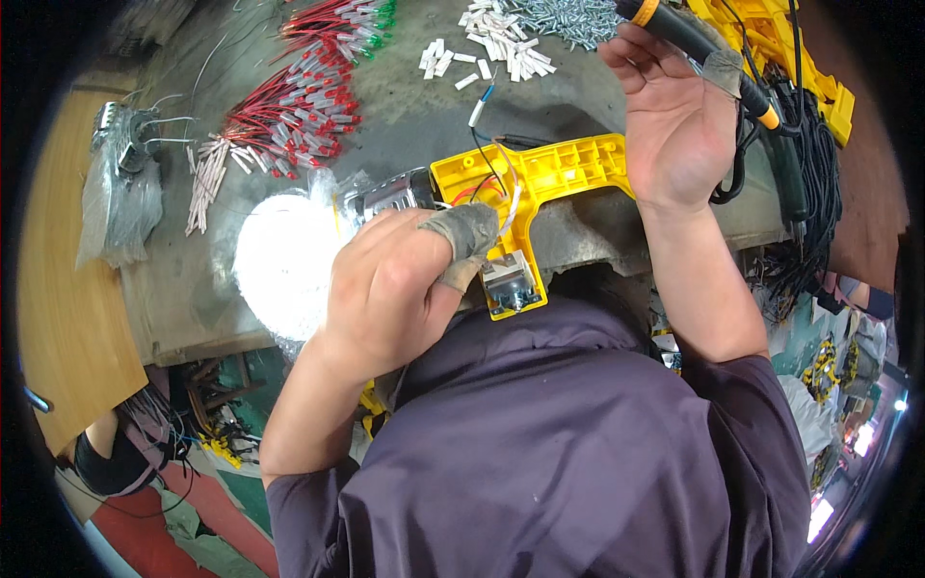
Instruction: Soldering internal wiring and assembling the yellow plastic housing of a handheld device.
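A pistol-shaped yellow plastic housing half point(578, 162) lies open side up at the bench's near edge. A silvery metal part point(395, 196) sits at its left end, and a metal-and-black part point(511, 279) fills its lower arm. Thin wires point(489, 183) loop out of the middle. My left hand point(390, 284), a finger wrapped in grey cloth, is closed on the housing beside these wires; its fingertips are partly hidden. Raised at the right, my right hand point(679, 144) faces palm up, with a black tool handle with orange bands point(689, 39) between its wrapped thumb and fingers.
A bright white round thing in clear plastic point(284, 265) lies left of my hand. Red wires with clear sleeves point(299, 106), white sleeves point(501, 43) and a pile of screws point(568, 19) cover the far bench. Black cables point(819, 173) and yellow housings point(819, 87) crowd the right.
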A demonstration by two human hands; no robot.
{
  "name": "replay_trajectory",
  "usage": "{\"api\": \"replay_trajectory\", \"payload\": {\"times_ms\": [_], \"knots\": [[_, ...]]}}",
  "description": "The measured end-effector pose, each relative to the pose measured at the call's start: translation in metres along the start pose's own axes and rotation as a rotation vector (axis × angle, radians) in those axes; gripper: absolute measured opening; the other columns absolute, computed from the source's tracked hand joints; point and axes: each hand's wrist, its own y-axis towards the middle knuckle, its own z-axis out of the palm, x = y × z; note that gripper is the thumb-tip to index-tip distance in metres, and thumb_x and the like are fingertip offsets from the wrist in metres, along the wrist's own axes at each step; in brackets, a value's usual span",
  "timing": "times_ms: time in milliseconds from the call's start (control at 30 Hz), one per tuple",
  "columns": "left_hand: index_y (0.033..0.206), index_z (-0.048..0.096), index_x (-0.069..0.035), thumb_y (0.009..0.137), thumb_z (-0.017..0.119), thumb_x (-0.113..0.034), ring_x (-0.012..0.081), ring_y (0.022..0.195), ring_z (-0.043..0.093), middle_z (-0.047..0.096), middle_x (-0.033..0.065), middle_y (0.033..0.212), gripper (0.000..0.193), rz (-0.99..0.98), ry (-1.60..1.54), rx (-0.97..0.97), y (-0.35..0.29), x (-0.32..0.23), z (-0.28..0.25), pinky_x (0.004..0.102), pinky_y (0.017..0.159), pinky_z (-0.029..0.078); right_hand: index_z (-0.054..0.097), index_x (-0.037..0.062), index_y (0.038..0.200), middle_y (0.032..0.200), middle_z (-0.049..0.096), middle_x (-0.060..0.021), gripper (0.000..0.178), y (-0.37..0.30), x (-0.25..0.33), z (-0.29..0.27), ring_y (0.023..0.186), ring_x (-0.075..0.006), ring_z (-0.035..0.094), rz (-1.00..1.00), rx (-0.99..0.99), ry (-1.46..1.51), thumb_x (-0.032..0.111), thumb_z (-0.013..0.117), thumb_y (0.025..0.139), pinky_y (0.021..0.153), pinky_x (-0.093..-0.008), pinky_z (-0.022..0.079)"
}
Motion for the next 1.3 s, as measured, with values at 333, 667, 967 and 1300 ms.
{"api": "replay_trajectory", "payload": {"times_ms": [333,667,967,1300], "knots": [[0.096,0.063,-0.001,0.076,0.071,0.002,0.0209,0.080,0.068,0.071,0.0099,0.086,0.023,0.099,0.052,-0.033,-0.006,0.007,-0.003,0.0323,0.075,0.053,0.056,0.0049,0.118,0.102,0.067,-0.0114,0.042,0.001,0.002,0.019,0.091,-0.0219,0.064,-0.027,-0.127,-0.050,0.041,0.046,0.097,0.077,-0.0348,0.052],[0.091,0.062,0.001,0.062,0.075,0.002,0.0316,0.071,0.064,0.064,0.0148,0.080,0.032,0.085,0.057,-0.007,0.000,0.000,-0.005,0.0375,0.062,0.051,0.060,0.0058,0.107,0.095,0.067,-0.0100,0.040,0.000,0.003,0.025,0.086,-0.0213,0.064,-0.025,-0.138,-0.072,0.042,0.046,0.098,0.074,-0.0345,0.052],[0.090,0.060,0.000,0.061,0.074,0.003,0.0320,0.070,0.064,0.064,0.0155,0.080,0.033,0.102,0.039,0.006,-0.001,0.003,-0.004,0.0376,0.062,0.051,0.060,0.0050,0.096,0.088,0.067,-0.0121,0.041,-0.003,-0.005,0.022,0.078,-0.0218,0.064,-0.104,-0.154,-0.152,0.044,0.047,0.098,0.070,-0.0337,0.051],[0.105,0.043,-0.004,0.065,0.076,0.004,0.0347,0.069,0.064,0.063,0.0181,0.082,0.052,0.188,0.056,-0.013,-0.005,0.007,-0.002,0.0408,0.060,0.052,0.059,0.0040,0.104,0.085,0.065,-0.0106,0.043,-0.002,-0.001,0.019,0.076,-0.0201,0.062,-0.103,-0.094,-0.186,0.044,0.046,0.098,0.071,-0.0329,0.050]]}}
